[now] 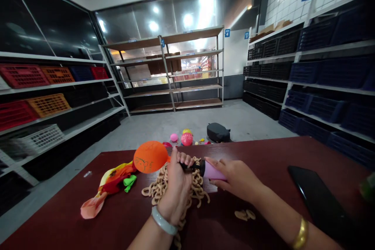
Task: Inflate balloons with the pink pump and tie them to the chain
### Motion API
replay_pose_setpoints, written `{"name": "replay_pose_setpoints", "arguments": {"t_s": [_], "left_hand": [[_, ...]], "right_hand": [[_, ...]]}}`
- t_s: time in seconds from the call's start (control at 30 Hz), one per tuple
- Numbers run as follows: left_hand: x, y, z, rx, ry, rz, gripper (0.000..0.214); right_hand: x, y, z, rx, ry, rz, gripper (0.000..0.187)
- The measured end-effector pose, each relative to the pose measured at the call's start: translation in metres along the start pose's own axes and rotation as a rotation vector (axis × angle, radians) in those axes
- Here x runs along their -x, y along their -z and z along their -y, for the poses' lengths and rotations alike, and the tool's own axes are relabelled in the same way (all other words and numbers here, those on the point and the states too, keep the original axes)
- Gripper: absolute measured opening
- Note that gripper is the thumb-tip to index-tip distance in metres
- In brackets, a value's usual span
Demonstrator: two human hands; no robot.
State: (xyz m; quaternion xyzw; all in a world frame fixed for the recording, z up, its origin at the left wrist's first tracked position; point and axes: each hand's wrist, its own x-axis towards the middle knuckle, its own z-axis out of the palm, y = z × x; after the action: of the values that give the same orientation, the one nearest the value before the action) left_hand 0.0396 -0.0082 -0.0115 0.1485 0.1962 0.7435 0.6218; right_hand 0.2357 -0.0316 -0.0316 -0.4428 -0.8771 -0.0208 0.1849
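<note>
My left hand [175, 185] is closed in a fist around the neck of a partly inflated orange balloon [150, 156] and the black nozzle of a pink hand pump [211, 171]. My right hand [236, 177] is wrapped around the pump's pink barrel. Both hands hover over a heap of beige chain links [162, 187] on the dark red table [263, 152]. The orange balloon bulges to the left of my left fist.
Limp balloons [113, 183] in red, yellow, orange and green lie left of the chain. A black phone [318, 199] lies at the right, and two loose links [244, 215] near my right forearm. Inflated balloons [186, 138] and a dark bag [218, 132] sit on the floor. Shelves with crates line both walls.
</note>
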Motion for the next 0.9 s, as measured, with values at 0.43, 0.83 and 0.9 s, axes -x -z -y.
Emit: {"name": "replay_pose_setpoints", "arguments": {"t_s": [0.43,0.83,0.9], "left_hand": [[-0.013,0.003,-0.039,0.014,-0.008,0.076,0.047],[-0.028,0.020,-0.047,0.102,-0.085,0.021,0.040],[-0.022,0.018,-0.031,0.090,-0.051,-0.001,0.042]], "right_hand": [[-0.003,-0.007,-0.002,-0.084,0.024,0.006,0.074],[0.002,-0.008,-0.022,-0.006,0.027,-0.002,0.063],[0.001,-0.009,-0.015,0.000,0.030,0.000,0.063]]}}
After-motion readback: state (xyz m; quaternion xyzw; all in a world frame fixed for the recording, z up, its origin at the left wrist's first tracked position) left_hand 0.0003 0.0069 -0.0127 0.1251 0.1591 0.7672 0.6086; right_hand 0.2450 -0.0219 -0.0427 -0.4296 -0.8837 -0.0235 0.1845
